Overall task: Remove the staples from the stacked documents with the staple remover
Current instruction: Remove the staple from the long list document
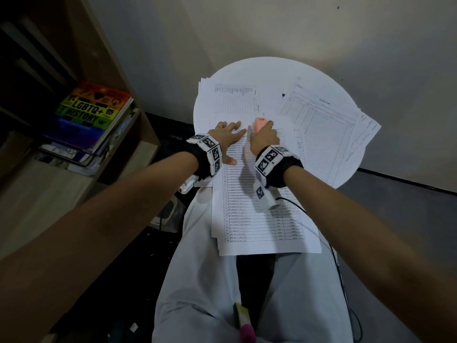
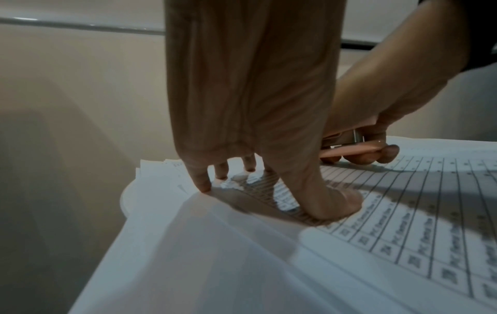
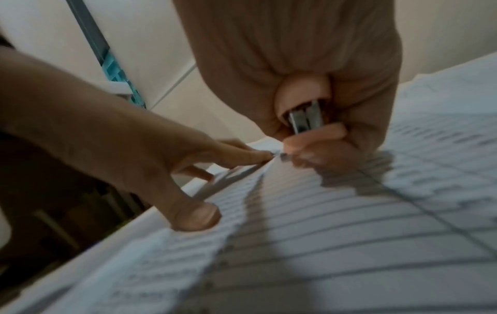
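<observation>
A stack of printed table documents (image 1: 259, 214) lies on a round white table (image 1: 272, 70) and hangs over my lap. My left hand (image 1: 228, 134) lies flat with spread fingers (image 2: 204, 182) pressing the top-left part of the stack (image 2: 403, 233). My right hand (image 1: 263, 137) grips a pink staple remover (image 1: 259, 123), its metal jaws (image 3: 306, 120) pointing down at the top edge of the page (image 3: 322, 233), close beside my left index fingertip (image 3: 258, 156). The staple itself is too blurred to make out. The remover (image 2: 349, 150) sits low over the paper.
More loose sheets lie at the table's back left (image 1: 235, 100) and right (image 1: 329, 129). A shelf with stacked books (image 1: 91, 115) stands to the left. A wall is just behind the table. A black cable (image 1: 341, 268) runs down by my right leg.
</observation>
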{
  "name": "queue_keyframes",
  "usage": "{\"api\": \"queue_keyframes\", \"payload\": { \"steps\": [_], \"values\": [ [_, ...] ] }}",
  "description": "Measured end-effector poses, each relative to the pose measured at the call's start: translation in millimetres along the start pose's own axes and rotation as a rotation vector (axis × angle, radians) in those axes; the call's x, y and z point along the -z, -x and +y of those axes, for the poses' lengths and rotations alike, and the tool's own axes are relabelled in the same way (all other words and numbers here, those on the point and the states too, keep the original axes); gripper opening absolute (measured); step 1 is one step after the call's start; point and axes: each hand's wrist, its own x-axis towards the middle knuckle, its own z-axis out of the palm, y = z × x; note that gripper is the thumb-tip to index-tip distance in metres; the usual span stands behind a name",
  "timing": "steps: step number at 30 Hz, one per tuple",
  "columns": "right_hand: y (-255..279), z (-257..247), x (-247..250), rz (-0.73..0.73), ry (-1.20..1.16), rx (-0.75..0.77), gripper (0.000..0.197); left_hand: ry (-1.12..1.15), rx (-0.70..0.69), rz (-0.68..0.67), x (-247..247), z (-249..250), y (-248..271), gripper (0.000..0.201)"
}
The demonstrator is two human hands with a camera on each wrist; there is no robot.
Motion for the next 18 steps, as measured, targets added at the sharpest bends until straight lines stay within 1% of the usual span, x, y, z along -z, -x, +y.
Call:
{"api": "queue_keyframes", "payload": {
  "steps": [2,5,6,8,11,12,14,16,18],
  "values": [
    [4.2,-0.2,-2.0,0.018,0.051,0.028,0.049,-0.006,0.007,0.0,1.8,0.9,0.7,0.108],
    [4.8,7.1,-3.7,0.066,0.248,0.172,0.049,-0.011,0.013,0.009,3.3,2.1,1.7,0.109],
    [4.4,8.3,-2.9,0.069,0.275,0.204,0.049,-0.017,0.011,0.011,3.0,2.0,1.1,0.11],
    [2.6,5.3,-0.5,0.054,0.216,0.172,0.047,-0.023,0.008,0.01,3.7,2.7,1.1,0.112],
    [-1.6,-7.5,3.0,0.004,-0.005,0.022,0.049,-0.043,0.014,-0.002,4.9,2.5,0.0,0.115],
    [-2.3,-9.4,2.2,0.007,-0.028,0.004,0.048,-0.05,0.018,-0.003,6.9,3.5,0.8,0.115],
    [-0.1,-9.1,-0.1,0.041,0.011,0.021,0.045,-0.057,0.024,-0.009,9.6,5.0,2.1,0.112],
    [0.4,-4.2,-4.1,0.078,0.11,0.07,0.043,-0.064,0.028,-0.008,11.2,4.8,2.6,0.109],
    [0.8,-0.4,-6.5,0.09,0.18,0.109,0.046,-0.066,0.029,-0.012,13.6,5.2,3.9,0.108]
  ]
}}
